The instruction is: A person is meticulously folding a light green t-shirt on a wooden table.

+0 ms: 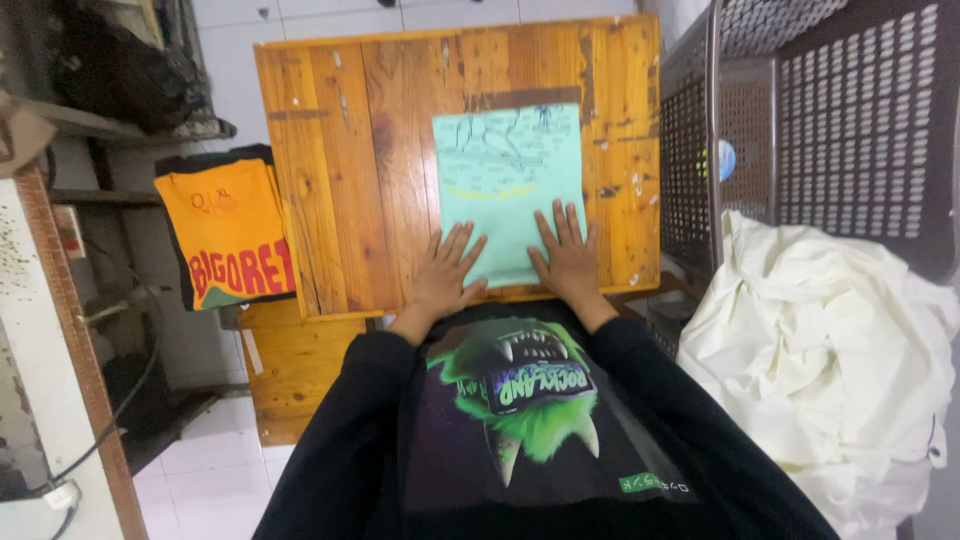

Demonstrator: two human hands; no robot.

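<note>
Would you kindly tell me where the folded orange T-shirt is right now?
In the head view, the folded orange T-shirt lies left of the wooden table, atop a dark garment, away from both hands.

Head-worn cam is looking steeply down over the wearer's chest, close in, facing an orange-brown wooden plank table [380,170] w/ a grey perforated plastic basket [800,120] edging in at right.

Mint folded shirt [505,190] on wooden table [350,170]
</note>
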